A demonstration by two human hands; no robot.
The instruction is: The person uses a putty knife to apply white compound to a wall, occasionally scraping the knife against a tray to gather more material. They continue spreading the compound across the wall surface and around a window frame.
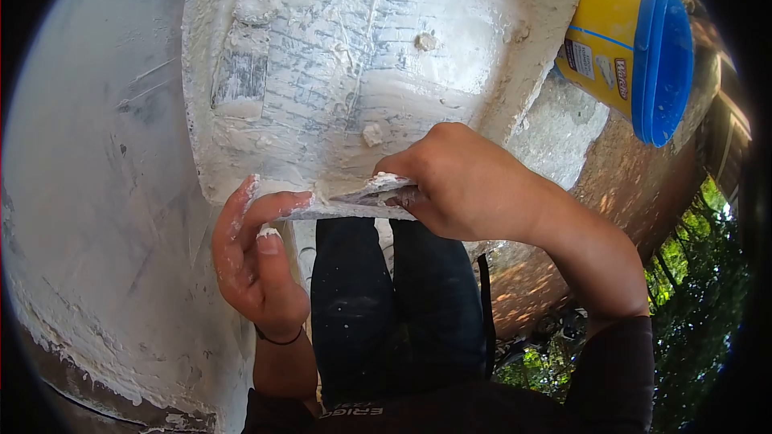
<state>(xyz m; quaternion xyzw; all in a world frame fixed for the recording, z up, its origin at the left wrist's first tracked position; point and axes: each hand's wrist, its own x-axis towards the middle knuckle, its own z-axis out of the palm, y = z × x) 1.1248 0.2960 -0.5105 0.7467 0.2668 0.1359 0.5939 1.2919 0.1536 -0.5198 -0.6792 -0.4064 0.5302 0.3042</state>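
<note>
My right hand (462,185) grips a thin putty-smeared blade (366,197) and presses it against the lower edge of a white plastered moulding (346,56). My left hand (257,261), with white putty on its fingers, holds up a flat putty-covered plate (322,210) just under the blade, its index finger curled along the moulding's lower edge. A dark band sits on my left wrist.
A smooth white plastered wall (96,193) fills the left. A yellow tub with a blue lid (631,52) stands on the ledge at upper right. My dark trousers (394,305) are below, and trees (691,289) show far beneath at right.
</note>
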